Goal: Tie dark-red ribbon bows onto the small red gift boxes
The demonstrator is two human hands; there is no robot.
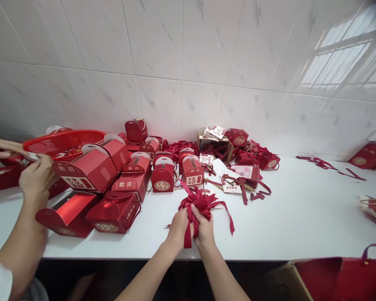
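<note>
Near the front edge of the white table, a bunch of dark red ribbons [203, 201] is gathered between my two hands, its loose ends sticking out at the top and right. My left hand [177, 225] is closed around the bunch from the left. From the right, my right hand [204, 229] grips the same bunch, thumb on top. One ribbon tail hangs down between the hands. Just behind the bunch stand small red gift boxes, among them a box with white lettering [192, 170] and a box with a round gold emblem [163, 175].
At the left, a co-worker's hands [36, 175] are beside a red plastic basket [72, 136] and stacked larger red boxes [87, 167]. Cards [224, 169] and more ribbons [260, 192] lie right of centre. A tiled wall [163, 96] bounds the white table [301, 209].
</note>
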